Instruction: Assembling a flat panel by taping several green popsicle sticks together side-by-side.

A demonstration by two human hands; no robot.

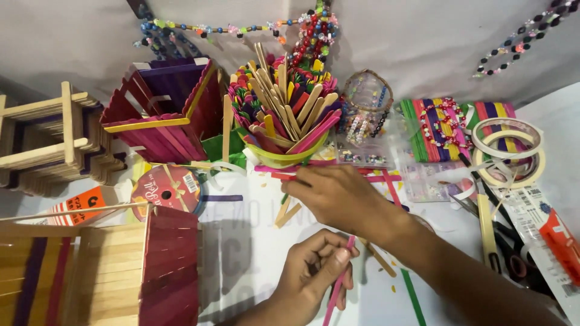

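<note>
My left hand (311, 271) is at the bottom centre, fingers closed around a pink craft stick (336, 293) that slants down toward me. My right hand (335, 196) reaches in from the lower right, palm down. Its fingertips rest on red and pink sticks (275, 172) lying on the white table. These lie just in front of a yellow-green bowl (284, 160) crammed with coloured and plain wooden sticks (290, 102). Whether the right fingers grip a stick is hidden. A few plain sticks (287, 212) lie under that hand.
A purple and pink stick box (163, 108) and a plain stick frame (48, 139) stand at left. A wood and maroon stick box (121, 271) sits at bottom left. A ribbon spool (169, 187), tape rolls (507, 151), bundled sticks (435, 130), scissors (513, 259) and hanging bead strings (314, 36) surround them.
</note>
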